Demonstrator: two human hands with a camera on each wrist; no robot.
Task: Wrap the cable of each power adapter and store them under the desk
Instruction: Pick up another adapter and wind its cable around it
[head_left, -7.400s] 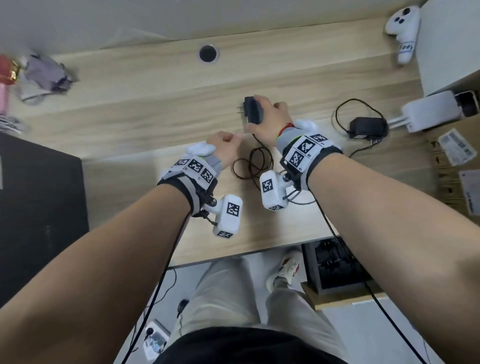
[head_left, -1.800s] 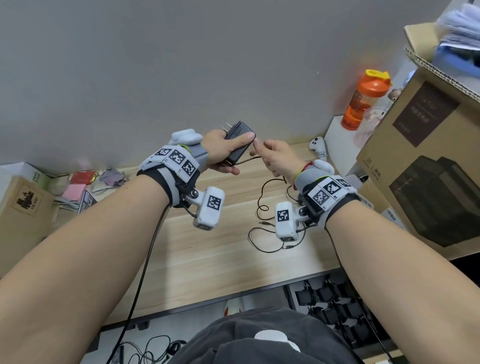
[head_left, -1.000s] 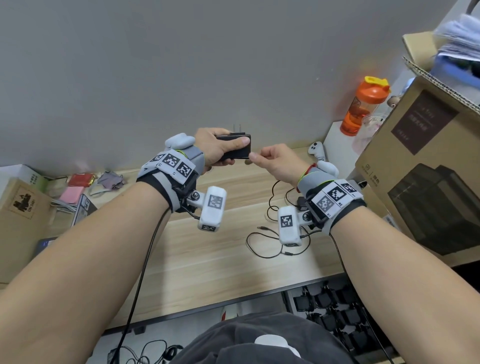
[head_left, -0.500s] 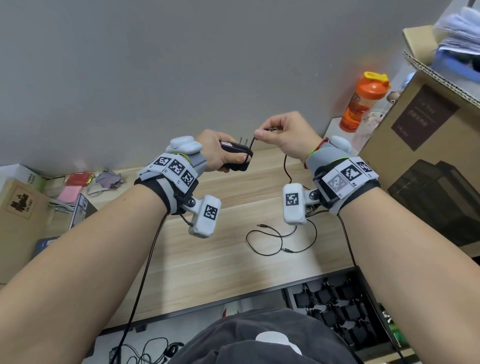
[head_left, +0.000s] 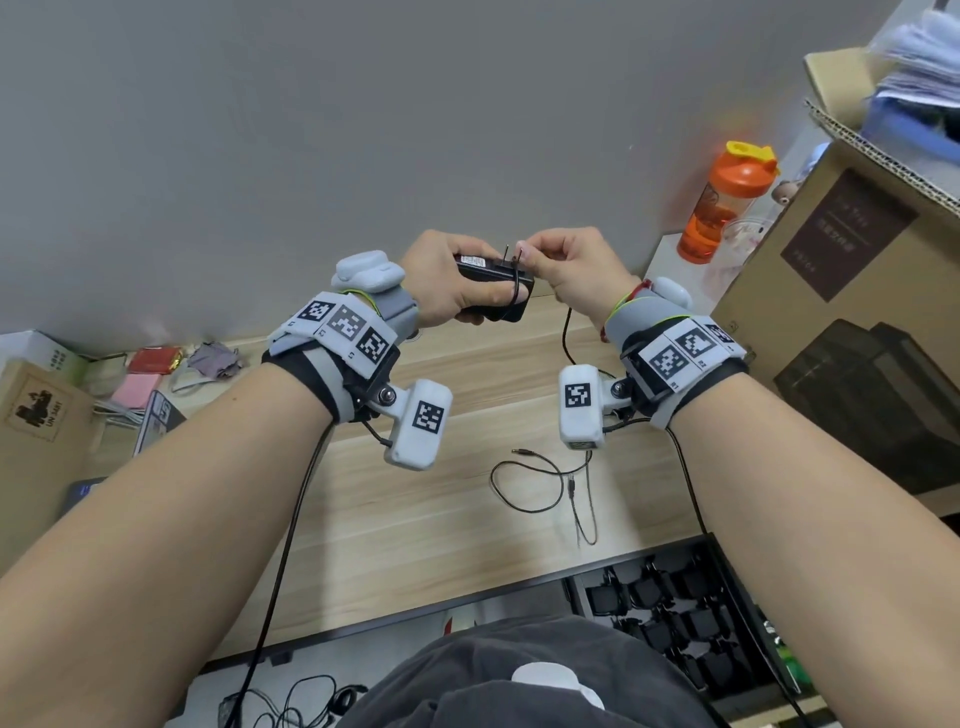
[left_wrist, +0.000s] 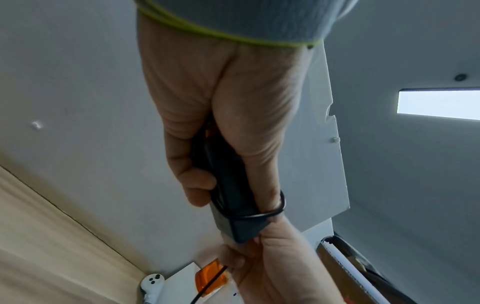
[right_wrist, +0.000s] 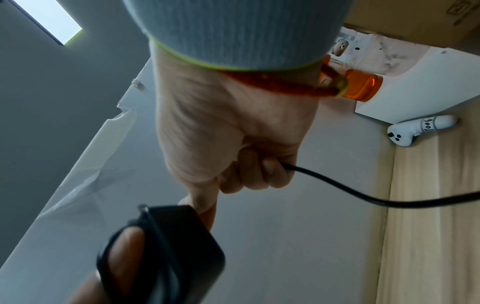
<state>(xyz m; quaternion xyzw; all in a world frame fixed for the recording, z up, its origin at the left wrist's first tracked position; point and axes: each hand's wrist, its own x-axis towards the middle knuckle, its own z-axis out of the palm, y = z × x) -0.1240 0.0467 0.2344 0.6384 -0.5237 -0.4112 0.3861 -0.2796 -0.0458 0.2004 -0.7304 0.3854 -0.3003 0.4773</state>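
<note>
My left hand (head_left: 447, 283) grips a black power adapter (head_left: 493, 288) raised above the wooden desk (head_left: 395, 509), thumb on its near side. A turn of its thin black cable (head_left: 569, 332) passes round the adapter and over my left thumb (left_wrist: 270, 197). My right hand (head_left: 566, 265) pinches the cable right by the adapter's two prongs, fingers curled around it (right_wrist: 262, 170). The rest of the cable hangs down from my right hand and lies in loose loops on the desk (head_left: 540, 488). The adapter (right_wrist: 171, 251) shows blurred in the right wrist view.
An orange bottle (head_left: 722, 208) and a white controller (right_wrist: 418, 129) stand at the back right. A large cardboard box (head_left: 857, 322) fills the right side. Small boxes and a pink item (head_left: 137, 387) lie at the left. A crate of black adapters (head_left: 670, 618) sits under the desk.
My right hand has carried the cable over the adapter's prong end and come down close to it, laying a turn round the body. The left hand has turned the adapter slightly.
</note>
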